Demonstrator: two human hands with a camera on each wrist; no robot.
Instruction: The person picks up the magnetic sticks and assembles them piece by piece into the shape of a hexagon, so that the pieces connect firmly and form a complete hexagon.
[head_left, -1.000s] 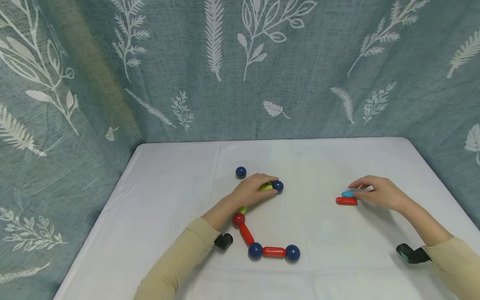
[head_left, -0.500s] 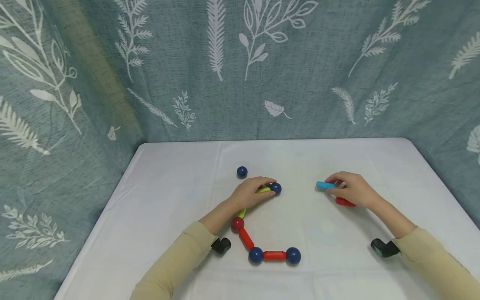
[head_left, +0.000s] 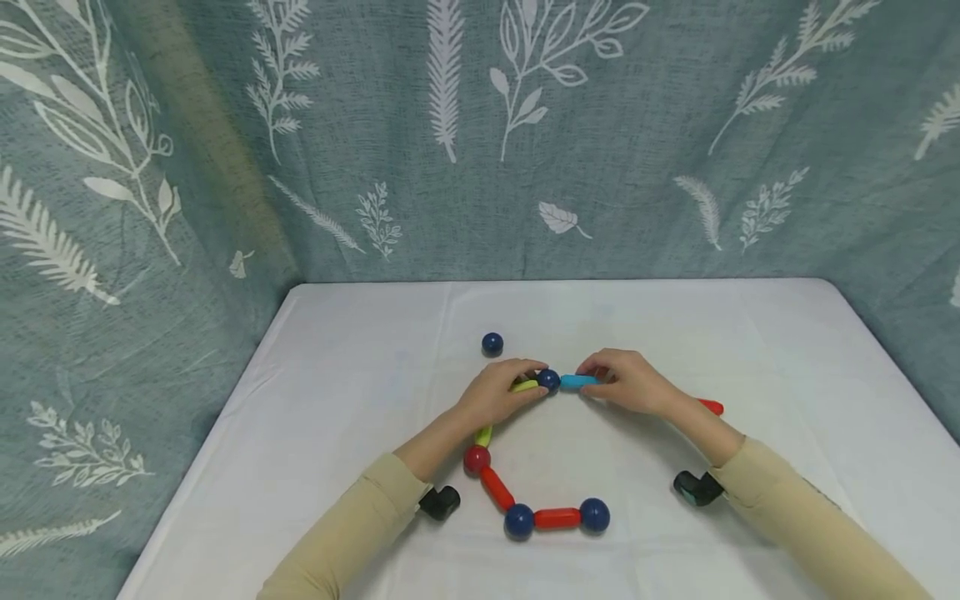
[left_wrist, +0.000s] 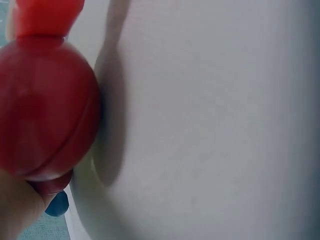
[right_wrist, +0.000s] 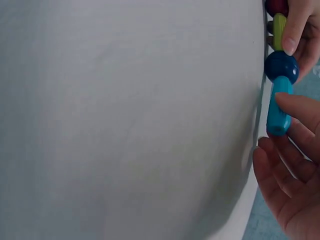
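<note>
My left hand [head_left: 497, 390] pinches a dark blue ball [head_left: 550, 382] at the end of a yellow-green rod [head_left: 525, 386]. Thumb and fingers of my right hand [head_left: 624, 382] hold a light blue rod [head_left: 577, 382], whose left end meets that ball; the right wrist view shows the light blue rod [right_wrist: 279, 112] in line with the blue ball [right_wrist: 281, 66]. From under my left hand the chain runs on through another yellow-green rod [head_left: 483, 436], a red ball [head_left: 477, 459], a red rod [head_left: 497, 488] and more pieces. In the left wrist view the red ball [left_wrist: 45, 110] looms large.
Nearer the front, a red rod [head_left: 557, 518] joins two dark blue balls, one at its right end [head_left: 595, 516]. A loose blue ball [head_left: 492, 343] lies behind my left hand. Another red rod [head_left: 711, 407] is partly hidden by my right forearm. A leaf-patterned curtain [head_left: 480, 208] borders the white table [head_left: 360, 350].
My right hand has carried the light blue rod left, away from the loose red rod and up to the blue ball. The left hand has stayed on the chain.
</note>
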